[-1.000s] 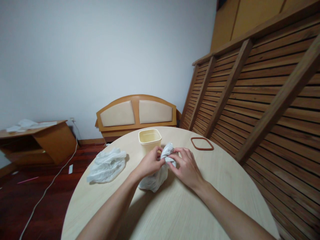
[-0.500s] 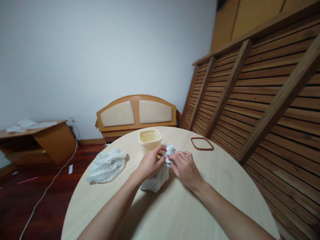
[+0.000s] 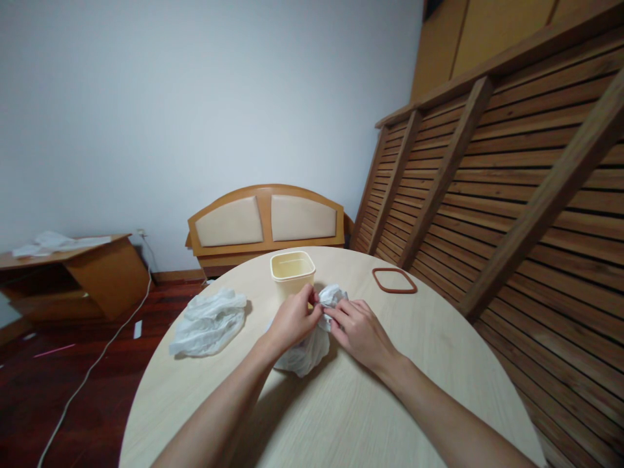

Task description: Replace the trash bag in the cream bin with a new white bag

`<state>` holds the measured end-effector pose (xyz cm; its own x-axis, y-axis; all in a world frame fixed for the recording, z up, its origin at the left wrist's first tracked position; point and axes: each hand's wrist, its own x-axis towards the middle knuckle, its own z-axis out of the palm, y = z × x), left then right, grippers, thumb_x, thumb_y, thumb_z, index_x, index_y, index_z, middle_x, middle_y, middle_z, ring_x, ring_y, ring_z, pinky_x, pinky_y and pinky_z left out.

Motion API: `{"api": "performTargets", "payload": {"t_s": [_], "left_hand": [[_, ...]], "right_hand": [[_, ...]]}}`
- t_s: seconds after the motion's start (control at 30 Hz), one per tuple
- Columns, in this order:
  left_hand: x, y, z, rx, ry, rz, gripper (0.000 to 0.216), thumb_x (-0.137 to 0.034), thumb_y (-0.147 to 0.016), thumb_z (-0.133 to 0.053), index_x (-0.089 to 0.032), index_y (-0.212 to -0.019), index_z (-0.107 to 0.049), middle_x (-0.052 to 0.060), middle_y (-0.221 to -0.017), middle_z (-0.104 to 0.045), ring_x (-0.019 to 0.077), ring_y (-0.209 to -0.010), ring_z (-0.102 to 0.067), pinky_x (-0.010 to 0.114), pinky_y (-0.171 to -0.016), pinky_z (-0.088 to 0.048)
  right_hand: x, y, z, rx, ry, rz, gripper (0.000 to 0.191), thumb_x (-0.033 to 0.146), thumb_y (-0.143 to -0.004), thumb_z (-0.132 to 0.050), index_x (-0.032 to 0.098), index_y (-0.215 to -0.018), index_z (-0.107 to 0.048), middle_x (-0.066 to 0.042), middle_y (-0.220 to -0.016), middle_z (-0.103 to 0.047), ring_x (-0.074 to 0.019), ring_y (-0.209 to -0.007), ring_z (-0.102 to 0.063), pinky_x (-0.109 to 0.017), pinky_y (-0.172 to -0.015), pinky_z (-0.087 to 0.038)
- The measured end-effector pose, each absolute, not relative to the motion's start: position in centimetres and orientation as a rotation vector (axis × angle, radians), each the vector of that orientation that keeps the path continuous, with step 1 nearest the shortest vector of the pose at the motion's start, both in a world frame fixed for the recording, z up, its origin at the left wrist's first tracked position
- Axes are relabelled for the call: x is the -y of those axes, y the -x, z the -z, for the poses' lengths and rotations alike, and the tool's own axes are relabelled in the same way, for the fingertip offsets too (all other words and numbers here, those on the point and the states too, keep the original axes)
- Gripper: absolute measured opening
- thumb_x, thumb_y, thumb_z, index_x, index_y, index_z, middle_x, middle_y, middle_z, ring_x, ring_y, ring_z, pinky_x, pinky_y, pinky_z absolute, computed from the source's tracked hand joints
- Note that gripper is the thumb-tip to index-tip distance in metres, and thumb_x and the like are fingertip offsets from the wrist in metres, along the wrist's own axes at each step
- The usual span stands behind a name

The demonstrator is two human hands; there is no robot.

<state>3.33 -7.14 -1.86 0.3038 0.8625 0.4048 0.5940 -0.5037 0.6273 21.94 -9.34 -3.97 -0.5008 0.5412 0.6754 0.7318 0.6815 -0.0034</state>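
Observation:
Both hands pinch the gathered top of a white plastic bag (image 3: 306, 354) that rests on the round table (image 3: 370, 403). My left hand (image 3: 295, 318) is closed on the bag's neck from the left, thumb against fingers. From the right, my right hand (image 3: 358, 328) grips the crumpled top with its fingertips. The bag bulges below the hands; its contents are not clear. Just behind my left hand stands a pale yellow square bin (image 3: 292, 286), open at the top. Another crumpled white plastic bag (image 3: 209, 323) lies to the left.
A brown rounded-square ring (image 3: 394, 280) lies on the table's far right. Beyond the table is a wooden headboard (image 3: 266, 218), and slatted wooden panels (image 3: 487, 195) lean along the right. A low desk (image 3: 97, 266) and a white cable (image 3: 97, 364) are at the left.
My fingers have shifted slightly on the bag's neck, and its crumpled top has changed shape between them. The bin, ring and other bag have not moved.

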Motion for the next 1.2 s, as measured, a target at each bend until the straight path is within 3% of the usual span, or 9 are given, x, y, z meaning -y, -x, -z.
{"api": "performTargets", "payload": {"t_s": [0.27,0.5,0.7,0.9,1.2], "left_hand": [[6.3,-3.2,2.6,-1.246,-2.143,-1.056,0.004,-0.021,-0.086,-0.054,-0.020,-0.083,-0.050,-0.004,-0.072,-0.058,0.0106,-0.059,-0.053,0.022,-0.056,-0.034],[6.7,-3.4,2.3,-1.221,-2.147,-1.051,0.007,-0.025,-0.088,-0.055,-0.019,-0.089,-0.056,-0.001,-0.080,-0.064,0.0116,-0.062,-0.057,0.023,-0.058,-0.038],[7.2,-3.4,1.7,-1.267,-2.188,-0.960,0.014,-0.026,-0.086,-0.057,-0.018,-0.089,-0.066,0.003,-0.085,-0.072,0.0149,-0.066,-0.060,0.025,-0.062,-0.040],[7.2,-3.5,1.5,-1.333,-2.263,-0.825,0.026,-0.023,-0.085,-0.053,-0.019,-0.094,-0.077,0.006,-0.085,-0.077,0.0189,-0.067,-0.063,0.028,-0.064,-0.042],[8.4,-3.7,0.4,-1.328,-2.382,-0.666,0.027,-0.029,-0.080,-0.060,-0.018,-0.099,-0.075,0.006,-0.081,-0.074,0.0188,-0.066,-0.062,0.026,-0.060,-0.037]], "right_hand": [[9.4,-21.8,4.1,2.205,1.002,0.230,0.013,0.011,-0.091,-0.056,0.020,-0.099,-0.061,-0.005,-0.090,-0.073,-0.0227,-0.086,-0.068,-0.037,-0.081,-0.044],[9.3,-21.9,4.3,2.242,0.971,0.054,0.029,0.006,-0.082,-0.061,0.021,-0.106,-0.055,-0.005,-0.101,-0.073,-0.0225,-0.093,-0.068,-0.036,-0.083,-0.047],[9.2,-22.1,4.3,2.247,0.876,-0.025,0.022,0.003,-0.082,-0.061,0.022,-0.092,-0.056,-0.001,-0.090,-0.068,-0.0195,-0.087,-0.065,-0.032,-0.080,-0.047],[9.0,-22.3,4.4,2.135,0.859,-0.185,0.019,0.006,-0.085,-0.063,0.023,-0.092,-0.060,0.000,-0.092,-0.071,-0.0189,-0.088,-0.066,-0.033,-0.082,-0.048],[8.6,-22.4,4.8,1.994,0.999,-0.291,0.006,0.016,-0.089,-0.063,0.021,-0.088,-0.063,-0.002,-0.091,-0.073,-0.0213,-0.088,-0.067,-0.035,-0.081,-0.048]]}}
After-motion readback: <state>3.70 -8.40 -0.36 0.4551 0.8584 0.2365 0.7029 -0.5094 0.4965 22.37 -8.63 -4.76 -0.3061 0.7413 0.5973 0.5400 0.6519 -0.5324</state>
